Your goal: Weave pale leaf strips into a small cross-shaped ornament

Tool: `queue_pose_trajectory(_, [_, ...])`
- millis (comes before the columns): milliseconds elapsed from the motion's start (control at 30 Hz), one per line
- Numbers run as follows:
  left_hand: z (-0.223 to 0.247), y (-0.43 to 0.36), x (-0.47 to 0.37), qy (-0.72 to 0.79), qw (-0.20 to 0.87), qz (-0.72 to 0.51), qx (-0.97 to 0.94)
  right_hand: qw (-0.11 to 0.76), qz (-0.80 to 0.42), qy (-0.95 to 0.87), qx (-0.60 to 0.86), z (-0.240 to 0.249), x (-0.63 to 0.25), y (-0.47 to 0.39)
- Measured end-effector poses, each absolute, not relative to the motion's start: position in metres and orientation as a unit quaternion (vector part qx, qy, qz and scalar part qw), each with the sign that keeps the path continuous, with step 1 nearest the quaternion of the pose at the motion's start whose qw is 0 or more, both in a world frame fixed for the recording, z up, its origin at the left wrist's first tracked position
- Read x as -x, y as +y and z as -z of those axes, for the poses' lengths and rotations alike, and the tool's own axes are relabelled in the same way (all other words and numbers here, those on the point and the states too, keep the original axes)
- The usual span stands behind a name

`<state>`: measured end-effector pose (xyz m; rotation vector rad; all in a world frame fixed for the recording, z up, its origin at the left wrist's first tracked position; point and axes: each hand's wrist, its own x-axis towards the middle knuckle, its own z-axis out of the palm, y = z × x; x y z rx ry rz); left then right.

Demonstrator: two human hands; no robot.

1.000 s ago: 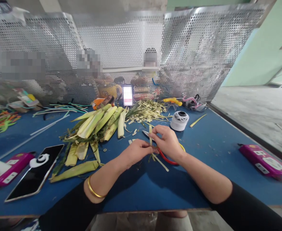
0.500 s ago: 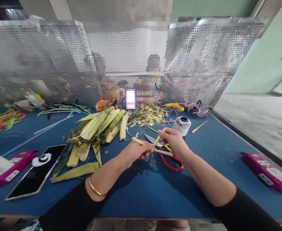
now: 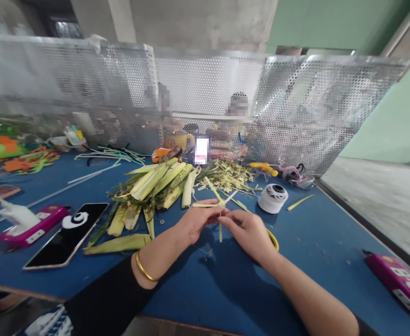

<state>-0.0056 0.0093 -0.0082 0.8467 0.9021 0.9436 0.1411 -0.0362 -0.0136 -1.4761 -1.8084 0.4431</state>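
Observation:
My left hand (image 3: 202, 220) is closed, pinching a small cross of corn husk strips (image 3: 222, 203) whose pale ends stick out in several directions. Close against it, my right hand (image 3: 250, 233) has thumb and fingertips pressed together at the lower side of the same cross, where one strip end hangs down. Part of a yellow scissors handle (image 3: 274, 239) shows beyond my right hand; the rest is hidden. A white spool of thread (image 3: 272, 199) stands to the right. Left of my hands lies a pile of corn husks (image 3: 160, 184).
Shredded husk (image 3: 228, 173) lies behind, near a perforated metal panel (image 3: 205, 70) with people beyond it. A dark phone (image 3: 60, 247) and a purple power strip (image 3: 38, 228) are at left. Another purple power strip (image 3: 397, 284) is at right, and a loose husk strip (image 3: 300, 202) lies past the spool.
My right hand has let go of the raised strip end and come down beside my left fingers. The husk cross is now turned, its ends spread. The whole view has shifted somewhat.

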Motion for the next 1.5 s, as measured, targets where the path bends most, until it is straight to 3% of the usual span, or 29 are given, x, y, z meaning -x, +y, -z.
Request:
queue_pose_trajectory(100, [0.012,0.010,0.004,0.402,0.713,-0.438,-0.373,0.366,-0.237,-0.681,0.588,0.025,-0.133,-0.034])
queue_pose_trajectory(267, [0.012,0.008,0.004,0.389,0.728,-0.431,-0.366,0.410,-0.187,-0.651,0.611,0.029,-0.133,-0.031])
queue_pose_trajectory(400, [0.010,0.007,0.004,0.389,0.730,-0.424,-0.369,0.408,-0.273,-0.652,0.577,0.033,-0.132,-0.029])
queue_pose_trajectory(500, [0.011,0.007,0.003,0.391,0.723,-0.431,-0.373,0.411,-0.266,-0.675,0.552,0.034,-0.130,-0.030])
queue_pose_trajectory(700, [0.011,0.010,0.005,0.381,0.717,-0.413,-0.412,0.358,-0.176,-0.753,0.523,0.021,-0.134,-0.039])
queue_pose_trajectory(833, [0.007,0.014,0.011,0.402,0.712,-0.394,-0.419,0.405,0.021,-0.740,0.536,0.010,-0.150,-0.031])
queue_pose_trajectory(933, [0.004,0.015,0.013,0.407,0.723,-0.374,-0.414,0.351,0.085,-0.773,0.522,0.009,-0.160,-0.024])
queue_pose_trajectory(1033, [0.006,0.014,0.012,0.410,0.702,-0.372,-0.449,0.306,0.053,-0.795,0.522,0.013,-0.158,-0.023])
queue_pose_trajectory(1200, [0.013,0.014,0.008,0.433,0.602,-0.377,-0.554,0.316,-0.009,-0.800,0.510,0.014,-0.151,-0.029])
queue_pose_trajectory(1433, [0.013,0.020,0.014,0.414,0.613,-0.353,-0.572,0.326,-0.325,-0.719,0.522,0.003,-0.158,-0.028])
queue_pose_trajectory(1500, [0.009,0.019,0.016,0.401,0.636,-0.331,-0.570,0.367,-0.404,-0.647,0.532,0.003,-0.159,-0.024])
